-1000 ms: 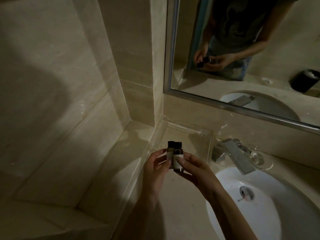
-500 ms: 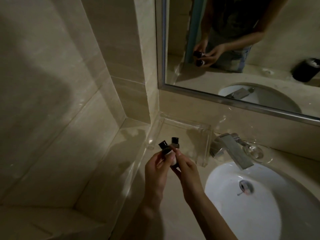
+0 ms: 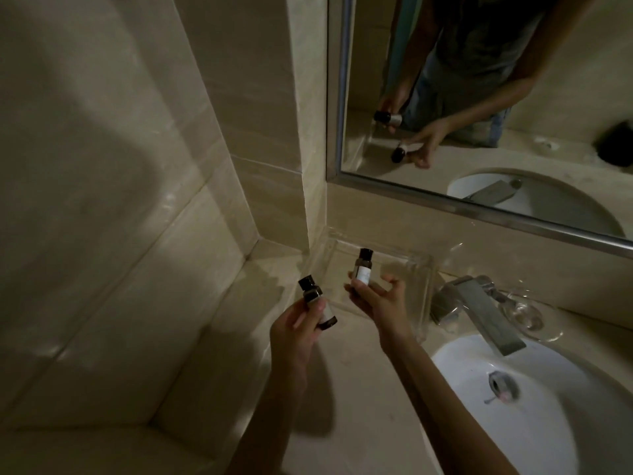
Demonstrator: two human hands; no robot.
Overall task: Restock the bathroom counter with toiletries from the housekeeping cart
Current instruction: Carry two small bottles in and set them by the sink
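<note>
clear tray (image 3: pixel 416 269) bare inside, faucet (image 3: pixel 479 310) right

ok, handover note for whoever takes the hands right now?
Left hand: holds one small dark-capped bottle, tilted, above the counter.
Right hand: holds the second bottle upright over the clear tray in the corner beside the faucet.
Done: both bottles brought to the counter, one per hand.
Left: neither is set down yet; the tray looks empty. Likely stand both in it, then release.
</note>
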